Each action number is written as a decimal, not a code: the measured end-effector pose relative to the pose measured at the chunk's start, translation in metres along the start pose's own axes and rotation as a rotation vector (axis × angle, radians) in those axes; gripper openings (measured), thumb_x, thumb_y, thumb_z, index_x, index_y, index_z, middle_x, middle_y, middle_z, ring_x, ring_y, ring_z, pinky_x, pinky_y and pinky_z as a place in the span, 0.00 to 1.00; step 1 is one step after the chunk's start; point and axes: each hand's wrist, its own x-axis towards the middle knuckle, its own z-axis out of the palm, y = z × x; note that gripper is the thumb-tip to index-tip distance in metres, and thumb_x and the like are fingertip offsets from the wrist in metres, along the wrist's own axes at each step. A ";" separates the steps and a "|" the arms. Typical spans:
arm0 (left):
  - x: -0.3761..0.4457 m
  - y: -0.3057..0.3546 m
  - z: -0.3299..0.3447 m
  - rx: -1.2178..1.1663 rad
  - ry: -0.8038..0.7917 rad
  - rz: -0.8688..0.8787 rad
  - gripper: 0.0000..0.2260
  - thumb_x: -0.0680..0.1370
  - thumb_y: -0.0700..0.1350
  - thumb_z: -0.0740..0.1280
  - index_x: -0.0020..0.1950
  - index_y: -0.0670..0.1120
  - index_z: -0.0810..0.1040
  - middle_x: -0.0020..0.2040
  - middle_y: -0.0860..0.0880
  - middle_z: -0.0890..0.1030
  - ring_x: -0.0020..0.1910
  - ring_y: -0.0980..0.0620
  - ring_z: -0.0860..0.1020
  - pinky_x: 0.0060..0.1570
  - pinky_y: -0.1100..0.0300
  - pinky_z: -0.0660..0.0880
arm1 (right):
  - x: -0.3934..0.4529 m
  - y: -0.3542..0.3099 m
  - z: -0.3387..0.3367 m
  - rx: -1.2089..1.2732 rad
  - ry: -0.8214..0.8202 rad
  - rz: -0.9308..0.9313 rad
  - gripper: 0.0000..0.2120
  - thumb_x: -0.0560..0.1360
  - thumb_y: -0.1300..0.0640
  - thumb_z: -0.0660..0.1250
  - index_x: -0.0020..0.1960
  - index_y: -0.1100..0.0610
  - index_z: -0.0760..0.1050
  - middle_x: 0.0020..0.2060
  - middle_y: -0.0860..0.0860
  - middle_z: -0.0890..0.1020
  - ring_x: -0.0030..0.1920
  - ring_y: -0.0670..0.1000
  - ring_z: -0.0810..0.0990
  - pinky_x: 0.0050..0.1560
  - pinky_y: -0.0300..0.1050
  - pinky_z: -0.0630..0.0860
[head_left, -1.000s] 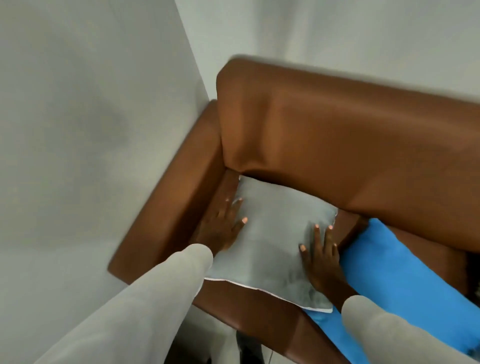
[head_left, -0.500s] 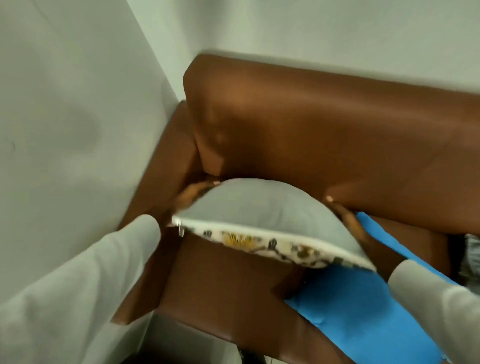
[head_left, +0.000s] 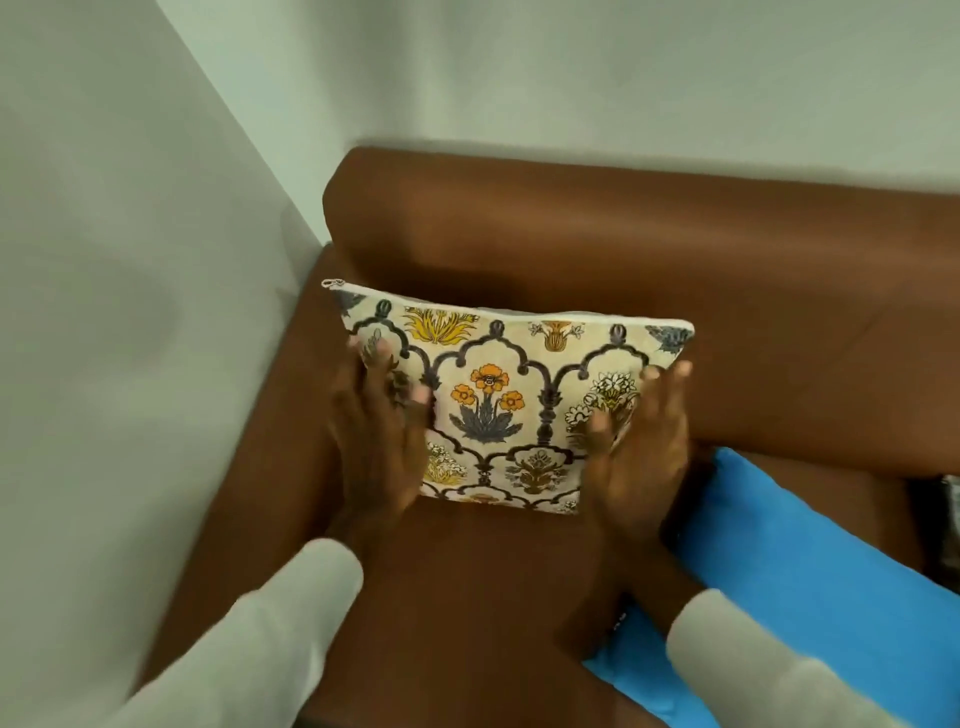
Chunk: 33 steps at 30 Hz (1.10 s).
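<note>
A square cushion (head_left: 498, 395) with a cream cover printed with orange and yellow flowers in dark arches stands on edge in the left corner of a brown leather sofa (head_left: 675, 249). Its patterned face is turned to me and its top leans toward the backrest. My left hand (head_left: 382, 447) lies on the cushion's left side, fingers straight and pointing up. On the right side my right hand (head_left: 641, 447) does the same, fingertips reaching the right edge. Both hands are motion-blurred. White sleeves cover both forearms.
A bright blue cushion (head_left: 810, 582) lies on the seat at the lower right, close to my right wrist. A pale wall (head_left: 130, 312) runs along the sofa's left armrest (head_left: 270, 467) and behind the backrest. Bare brown seat shows in front of the patterned cushion.
The cushion lay flat with its grey back up under both palms. It was lifted, turned over, and now stands on edge with the floral side facing me, hands on its sides.
</note>
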 end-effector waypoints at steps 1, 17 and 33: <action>-0.005 0.004 0.010 0.086 -0.017 0.243 0.29 0.89 0.59 0.61 0.87 0.48 0.64 0.87 0.37 0.62 0.87 0.34 0.61 0.84 0.33 0.60 | -0.011 -0.005 0.013 -0.068 -0.020 -0.234 0.36 0.88 0.38 0.55 0.90 0.49 0.49 0.90 0.54 0.50 0.88 0.61 0.57 0.83 0.67 0.58; 0.042 0.061 0.028 0.086 -0.032 0.255 0.30 0.90 0.59 0.59 0.90 0.51 0.58 0.91 0.50 0.55 0.90 0.43 0.55 0.86 0.44 0.49 | 0.017 0.044 0.010 -0.044 -0.333 0.203 0.39 0.88 0.33 0.47 0.90 0.51 0.39 0.90 0.47 0.43 0.90 0.51 0.41 0.88 0.63 0.51; -0.215 0.230 0.146 0.228 -0.904 0.034 0.42 0.81 0.70 0.40 0.92 0.51 0.47 0.92 0.42 0.51 0.91 0.41 0.52 0.88 0.47 0.45 | -0.149 0.275 -0.186 -0.208 -0.450 0.312 0.27 0.89 0.42 0.58 0.87 0.46 0.64 0.88 0.47 0.61 0.88 0.59 0.59 0.85 0.67 0.56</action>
